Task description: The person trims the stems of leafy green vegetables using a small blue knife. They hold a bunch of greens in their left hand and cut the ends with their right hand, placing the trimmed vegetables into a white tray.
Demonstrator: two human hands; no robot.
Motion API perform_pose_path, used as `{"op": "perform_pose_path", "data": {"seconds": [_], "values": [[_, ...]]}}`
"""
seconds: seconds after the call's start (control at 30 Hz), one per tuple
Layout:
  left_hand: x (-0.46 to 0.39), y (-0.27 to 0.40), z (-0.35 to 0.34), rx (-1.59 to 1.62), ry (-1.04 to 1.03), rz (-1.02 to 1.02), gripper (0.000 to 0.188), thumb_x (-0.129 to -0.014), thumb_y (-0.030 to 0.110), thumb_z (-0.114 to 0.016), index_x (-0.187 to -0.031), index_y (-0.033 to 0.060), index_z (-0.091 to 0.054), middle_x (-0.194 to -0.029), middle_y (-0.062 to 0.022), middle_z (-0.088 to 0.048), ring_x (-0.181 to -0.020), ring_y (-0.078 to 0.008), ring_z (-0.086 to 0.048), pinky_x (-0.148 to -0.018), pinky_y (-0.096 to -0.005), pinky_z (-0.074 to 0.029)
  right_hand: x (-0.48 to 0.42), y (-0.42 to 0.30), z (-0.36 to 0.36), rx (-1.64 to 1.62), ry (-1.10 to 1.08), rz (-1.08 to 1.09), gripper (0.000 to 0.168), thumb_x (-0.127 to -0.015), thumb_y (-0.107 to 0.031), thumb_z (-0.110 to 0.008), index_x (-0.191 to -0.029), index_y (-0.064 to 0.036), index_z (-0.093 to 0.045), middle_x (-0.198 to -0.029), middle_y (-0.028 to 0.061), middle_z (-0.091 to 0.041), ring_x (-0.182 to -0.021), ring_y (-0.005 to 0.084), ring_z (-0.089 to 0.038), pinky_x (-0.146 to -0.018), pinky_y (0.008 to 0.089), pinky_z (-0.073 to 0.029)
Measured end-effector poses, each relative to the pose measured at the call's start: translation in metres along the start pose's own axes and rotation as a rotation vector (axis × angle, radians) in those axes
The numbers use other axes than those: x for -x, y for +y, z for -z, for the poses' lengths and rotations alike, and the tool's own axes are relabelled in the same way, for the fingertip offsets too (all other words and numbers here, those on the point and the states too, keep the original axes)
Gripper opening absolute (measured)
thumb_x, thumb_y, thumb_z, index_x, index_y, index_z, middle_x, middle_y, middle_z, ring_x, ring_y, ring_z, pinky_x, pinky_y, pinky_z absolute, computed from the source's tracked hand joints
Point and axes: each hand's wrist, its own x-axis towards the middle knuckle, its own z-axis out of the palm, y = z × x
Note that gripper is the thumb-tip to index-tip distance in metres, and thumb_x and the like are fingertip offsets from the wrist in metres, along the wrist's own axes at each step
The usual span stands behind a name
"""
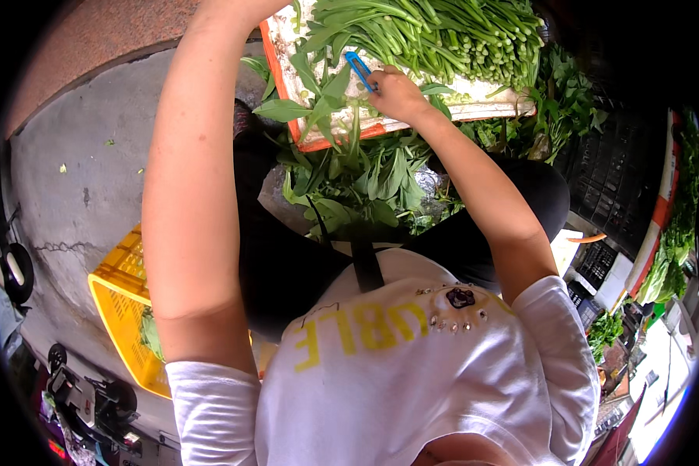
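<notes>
My right hand (397, 96) grips a blue snap-off cutter (358, 71) above a white foam board (460, 103) with orange edging. Beyond that hand, a thick pile of leafy green stems (431, 35) lies on the board, many of their cut ends facing my right. Just left of the cutter, a loose leafy stem (326, 96) hangs over the board's near edge. Only the wrist end of my left hand (255, 8) shows at the top border, by the board's far left corner; its fingers are out of view.
Loose leaves (384, 175) lie below the board, between my legs. On the grey floor at left stands a yellow plastic crate (116, 291) with greens inside. Black crates (603, 157) and another orange-edged box of greens (667, 215) are at right. A parked scooter (87, 402) shows lower left.
</notes>
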Motion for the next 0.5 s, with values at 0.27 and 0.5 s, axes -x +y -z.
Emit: {"op": "perform_pose_path", "data": {"seconds": [0.27,0.5], "values": [[-0.007,0.018,0.019,0.045,0.14,0.003,0.04,-0.081,0.013,-0.074,-0.116,-0.0058,-0.072,-0.097,-0.0209,-0.076,-0.091,-0.0244,-0.075,-0.084,-0.0353,-0.058,-0.021,0.005,-0.045,0.06,0.406,-0.136,0.047,-0.082,-0.017,-0.078,-0.124,-0.003,-0.061,-0.115,0.0231,-0.067,-0.104,0.0416,-0.066,-0.094,0.0473,-0.054],[-0.016,-0.002,0.027,0.206,0.123,-0.062,0.027,-0.08,0.015,-0.074,-0.1,-0.0048,-0.076,-0.085,-0.0168,-0.075,-0.078,-0.0225,-0.072,-0.077,-0.0354,-0.057,-0.015,-0.028,0.042,-0.213,-0.041,-0.253,0.047,-0.085,-0.016,-0.069,-0.13,-0.003,-0.062,-0.108,0.0227,-0.071,-0.104,0.0345,-0.07,-0.096,0.0426,-0.054]]}}
